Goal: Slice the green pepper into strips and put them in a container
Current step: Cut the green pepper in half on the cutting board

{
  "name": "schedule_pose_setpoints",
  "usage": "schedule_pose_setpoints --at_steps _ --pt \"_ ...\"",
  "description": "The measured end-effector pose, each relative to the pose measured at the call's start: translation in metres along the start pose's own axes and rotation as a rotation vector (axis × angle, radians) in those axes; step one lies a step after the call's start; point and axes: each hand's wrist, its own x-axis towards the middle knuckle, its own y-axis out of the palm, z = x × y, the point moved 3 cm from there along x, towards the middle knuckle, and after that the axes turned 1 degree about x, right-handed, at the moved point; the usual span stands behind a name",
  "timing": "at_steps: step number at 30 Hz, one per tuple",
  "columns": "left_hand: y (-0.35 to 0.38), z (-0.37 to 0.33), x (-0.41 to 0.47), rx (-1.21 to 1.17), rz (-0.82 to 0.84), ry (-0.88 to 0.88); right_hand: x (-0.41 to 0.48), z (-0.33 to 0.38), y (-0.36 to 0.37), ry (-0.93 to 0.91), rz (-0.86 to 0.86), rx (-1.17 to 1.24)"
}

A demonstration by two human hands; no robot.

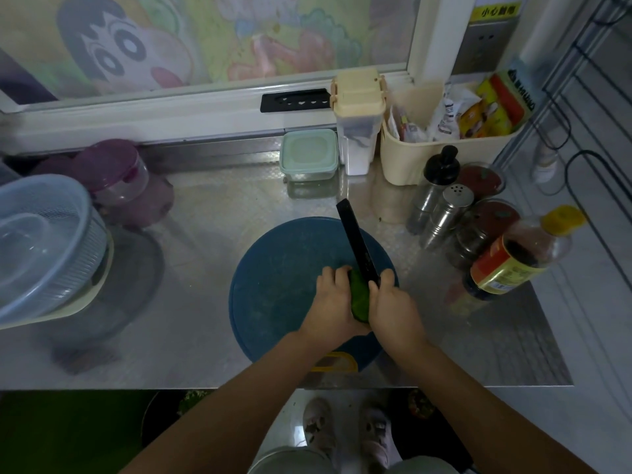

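Observation:
A green pepper point(359, 295) lies on the round blue cutting board point(280, 278), near its right side. My left hand point(333, 304) presses on the pepper from the left and covers part of it. My right hand point(393, 311) grips the handle of a black knife point(355, 239). The blade points away from me and rests along the pepper's right side. A small lidded pale-green container point(308, 155) stands at the back of the steel counter, beyond the board.
A clear colander in a cream bowl point(44, 248) and purple-lidded jars point(116, 171) fill the left. Shakers point(444, 217), jars and a sauce bottle point(513, 258) crowd the right. A cream caddy point(417, 162) and a tall canister point(357, 121) stand at the back. The counter's front edge lies near me.

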Motion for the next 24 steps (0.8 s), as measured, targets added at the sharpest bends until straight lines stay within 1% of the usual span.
schedule_pose_setpoints --at_steps 5,8,12,17,24 --pt "0.003 -0.003 -0.007 -0.003 -0.109 -0.001 -0.001 0.002 0.003 0.031 -0.017 -0.021" --pt "0.005 -0.003 -0.008 0.016 -0.138 0.019 -0.001 0.003 0.003 0.05 0.002 -0.035" --pt "0.009 -0.003 -0.009 0.053 -0.141 0.027 -0.003 0.004 -0.001 0.087 0.023 0.009" --pt "0.015 -0.006 -0.014 0.131 -0.194 0.049 -0.008 0.008 -0.003 0.129 0.041 -0.027" --pt "0.025 -0.011 -0.02 0.162 -0.253 0.067 -0.016 -0.004 -0.002 0.204 -0.004 0.124"
